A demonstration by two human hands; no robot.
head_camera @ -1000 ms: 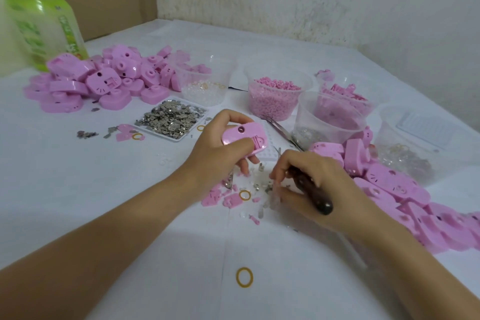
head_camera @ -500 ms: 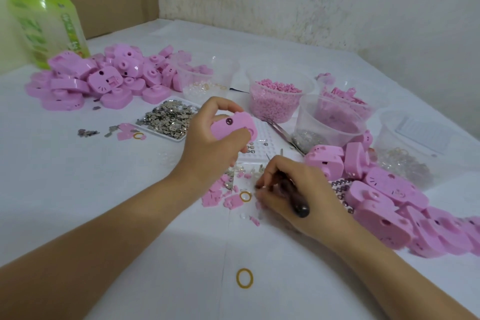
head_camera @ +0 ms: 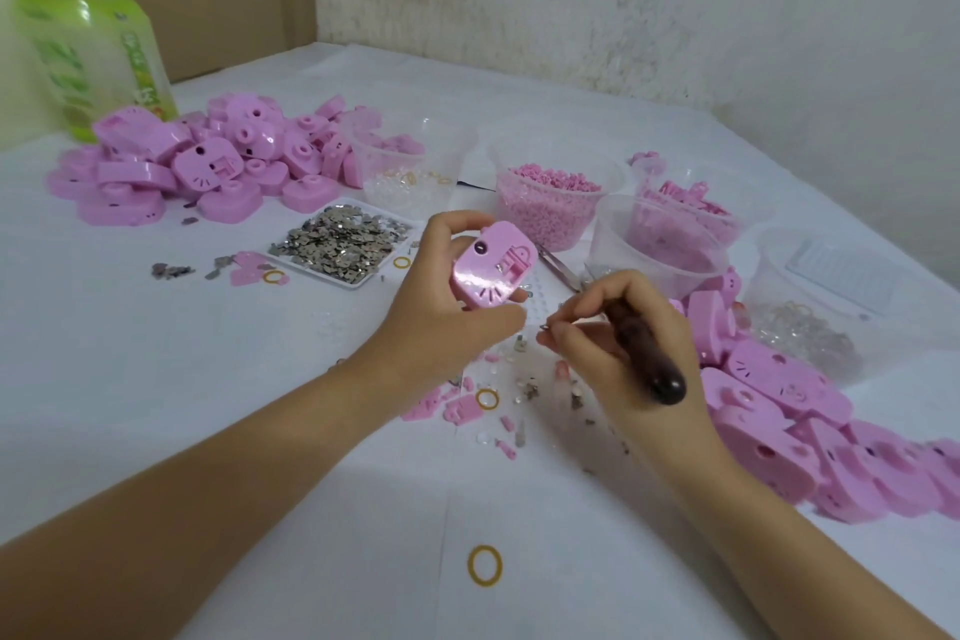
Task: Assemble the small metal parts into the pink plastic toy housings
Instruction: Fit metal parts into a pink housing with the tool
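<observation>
Tray of metal parts (head_camera: 340, 240) sits at ten o'clock from the left hand (head_camera: 441, 312), which grips a pink housing (head_camera: 493, 265) clear of the table. At its four o'clock, the right hand (head_camera: 618, 343) curls round a dark-handled tool (head_camera: 644, 353), fingertips pinched together.

Five clear tubs (head_camera: 770, 288); one white tray (head_camera: 311, 270) of metal parts (head_camera: 340, 239); two heaps of pink housings (head_camera: 205, 169), plus one housing (head_camera: 491, 265) apart; four loose yellow rubber bands (head_camera: 470, 566) on the worktop (head_camera: 156, 379); one green bottle (head_camera: 88, 42); one dark-handled tool (head_camera: 644, 353).

Green bottle (head_camera: 88, 57) label blurred; nothing legible
</observation>
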